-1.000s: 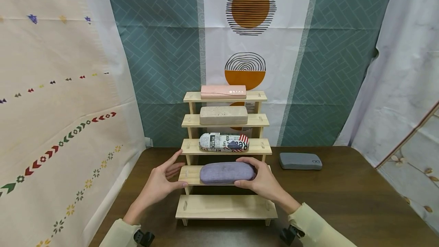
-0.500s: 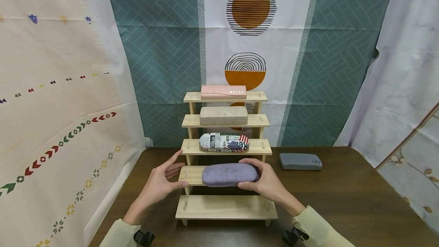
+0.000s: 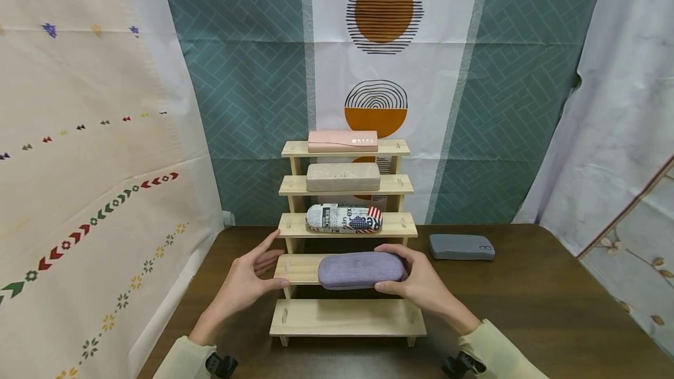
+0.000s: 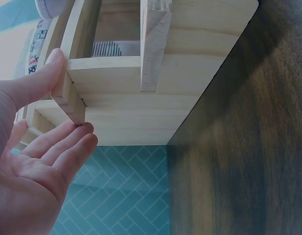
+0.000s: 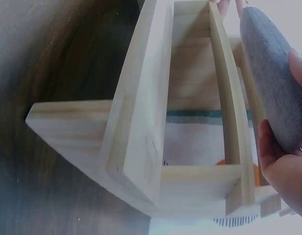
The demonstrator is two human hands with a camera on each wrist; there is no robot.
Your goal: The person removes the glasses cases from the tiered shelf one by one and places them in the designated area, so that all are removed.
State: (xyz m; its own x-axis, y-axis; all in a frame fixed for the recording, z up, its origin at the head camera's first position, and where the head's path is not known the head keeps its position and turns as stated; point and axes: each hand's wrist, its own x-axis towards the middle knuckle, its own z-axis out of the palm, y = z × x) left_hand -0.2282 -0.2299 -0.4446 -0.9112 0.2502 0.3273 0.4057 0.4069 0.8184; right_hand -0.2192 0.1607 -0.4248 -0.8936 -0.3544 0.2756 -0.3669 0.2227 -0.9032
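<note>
A tiered wooden display stand (image 3: 347,317) stands in the middle of the table. My left hand (image 3: 249,274) holds the left end of its second tier from the bottom, thumb at the front edge and fingertips behind, as the left wrist view shows. My right hand (image 3: 421,282) grips the right end of a purple glasses case (image 3: 358,271), thumb in front and fingers behind. In the right wrist view the glasses case (image 5: 273,73) is tilted and appears apart from the boards. In the head view it lies in front of that second tier.
On the upper tiers sit a newsprint-patterned glasses case (image 3: 344,219), a beige case (image 3: 343,177) and a pink case (image 3: 343,141). A grey case (image 3: 461,247) lies on the dark table (image 3: 516,303) to the right. Cloths hang behind and at both sides.
My right hand has moved the purple glasses case to the right and slightly toward me. My left hand has stayed at the stand's left end.
</note>
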